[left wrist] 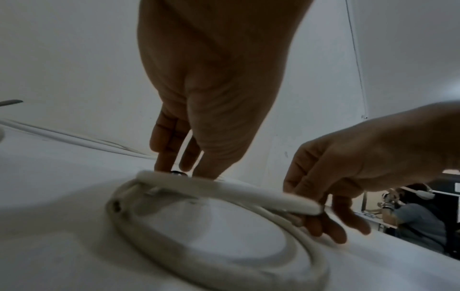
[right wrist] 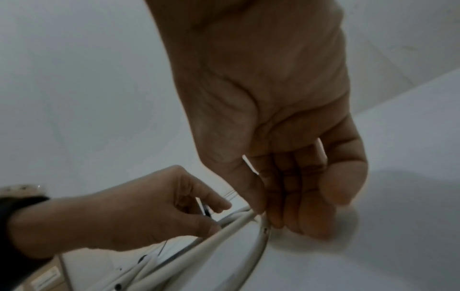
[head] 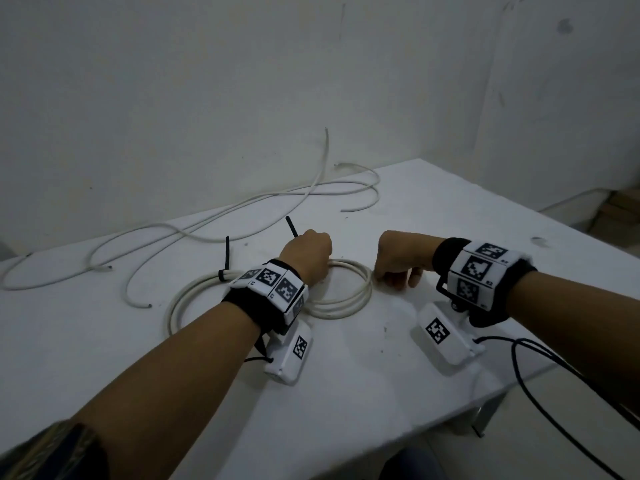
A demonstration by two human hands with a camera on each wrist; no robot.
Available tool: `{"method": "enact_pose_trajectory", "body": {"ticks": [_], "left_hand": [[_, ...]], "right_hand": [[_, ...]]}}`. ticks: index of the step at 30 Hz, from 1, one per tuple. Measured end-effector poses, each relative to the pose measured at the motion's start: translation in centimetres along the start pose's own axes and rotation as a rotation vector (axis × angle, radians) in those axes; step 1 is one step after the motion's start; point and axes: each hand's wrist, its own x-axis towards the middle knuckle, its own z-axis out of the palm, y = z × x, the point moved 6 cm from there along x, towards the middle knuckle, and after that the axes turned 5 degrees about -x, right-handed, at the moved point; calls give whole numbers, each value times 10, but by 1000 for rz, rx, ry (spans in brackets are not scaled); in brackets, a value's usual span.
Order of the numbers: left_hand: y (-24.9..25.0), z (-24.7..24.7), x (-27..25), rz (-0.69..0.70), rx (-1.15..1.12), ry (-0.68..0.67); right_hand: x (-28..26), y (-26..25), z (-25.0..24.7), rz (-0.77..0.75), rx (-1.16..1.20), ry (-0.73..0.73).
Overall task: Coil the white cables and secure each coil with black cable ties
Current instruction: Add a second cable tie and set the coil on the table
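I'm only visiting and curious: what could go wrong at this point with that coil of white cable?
The coil has one fastened tie; if the right hand lets go of its side, the loops may spring apart. The second tie at the left hand might miss a strand.

- White coil of cable (head: 346, 299), off-white where shaded.
- White loose cables (head: 194, 230), dark at cut ends.
- Black tie (head: 227, 258) around the coil; second black tie (head: 291, 226) beside it.
- White surface (head: 346, 393), faintly speckled.
- Black wristbands (head: 256, 313) with white blocks bearing black-and-white square codes.
- Grey-white wall (head: 173, 81), scuffed.
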Motion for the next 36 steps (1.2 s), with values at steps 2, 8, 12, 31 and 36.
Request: {"method": "enact_pose_trajectory", "body": {"ticks": [2, 8, 12, 31, 36], "left_hand": [[5, -3, -5, 32, -11, 47], [21, -1, -40, 119, -229, -40], [30, 14, -54, 167, -225, -110], [43, 6, -62, 203, -326, 80], [47, 11, -63, 262, -211, 24]], "right_hand": [[-3, -1, 4, -7, 47, -37], [-10, 1, 3, -23, 109, 75], [-11, -6, 6, -59, 95, 110], [-11, -10, 17, -34, 313, 114], [-11, -9, 16, -39, 278, 117]]}}
